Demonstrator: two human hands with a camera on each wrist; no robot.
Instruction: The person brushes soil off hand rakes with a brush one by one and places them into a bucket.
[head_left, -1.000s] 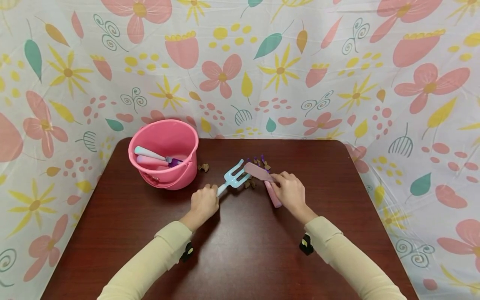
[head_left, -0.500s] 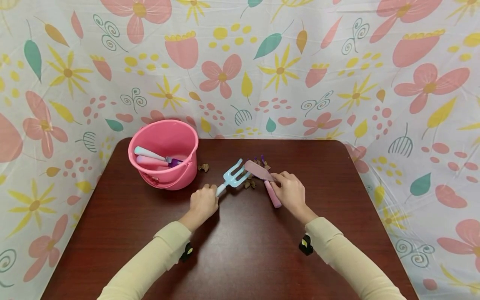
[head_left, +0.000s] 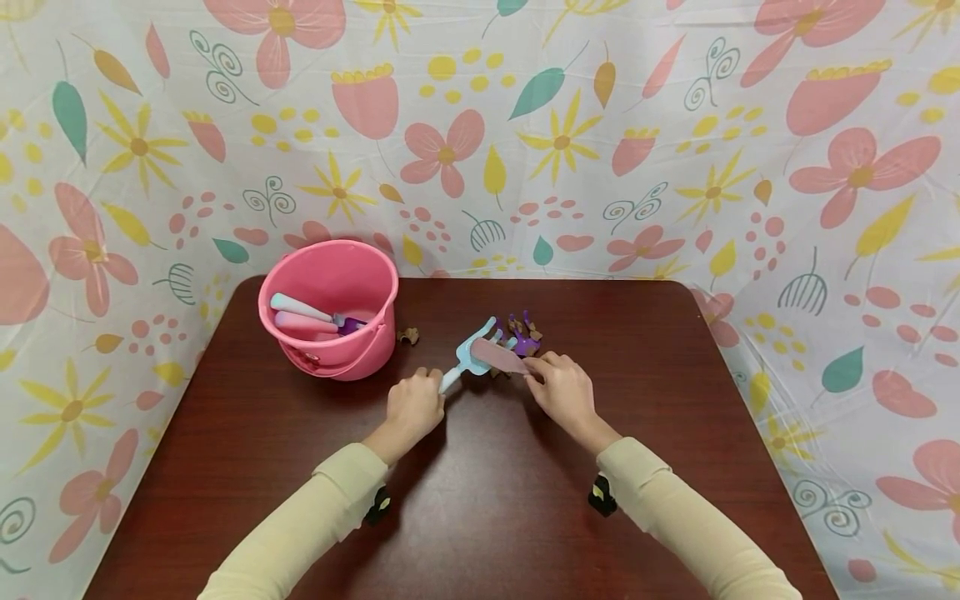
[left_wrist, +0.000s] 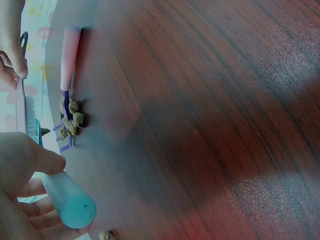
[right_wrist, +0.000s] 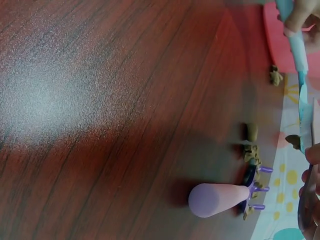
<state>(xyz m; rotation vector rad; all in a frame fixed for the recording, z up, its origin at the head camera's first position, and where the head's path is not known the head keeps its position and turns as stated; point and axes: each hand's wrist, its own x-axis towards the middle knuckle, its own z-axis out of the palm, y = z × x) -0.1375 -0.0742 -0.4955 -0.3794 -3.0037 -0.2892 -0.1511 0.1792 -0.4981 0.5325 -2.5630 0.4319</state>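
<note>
My left hand (head_left: 415,408) grips the handle of a light blue toy garden fork (head_left: 462,359), tines pointing right and away. My right hand (head_left: 564,392) pinches a pink brush (head_left: 498,357) by its handle; its head overlaps the tines in the head view. Pale bristles (left_wrist: 31,111) face the blue fork in the left wrist view. A brown clump (right_wrist: 294,141) is at the fork's tines. Below lies a purple toy fork (head_left: 527,343) with a pink handle (right_wrist: 220,198), with several brown clumps (left_wrist: 73,120) on and around it. In the head view my right hand hides that handle.
A pink bucket (head_left: 367,360) stands at the back left, holding a blue-green handle (head_left: 300,307) and a pink handle (head_left: 303,323) of other tools. One brown clump (head_left: 408,335) lies beside it. A flowered cloth (head_left: 600,208) hangs behind the dark wooden table (head_left: 480,500).
The brush has moved left across the blue fork's tines, with my right hand following. My left hand and the fork have shifted slightly right.
</note>
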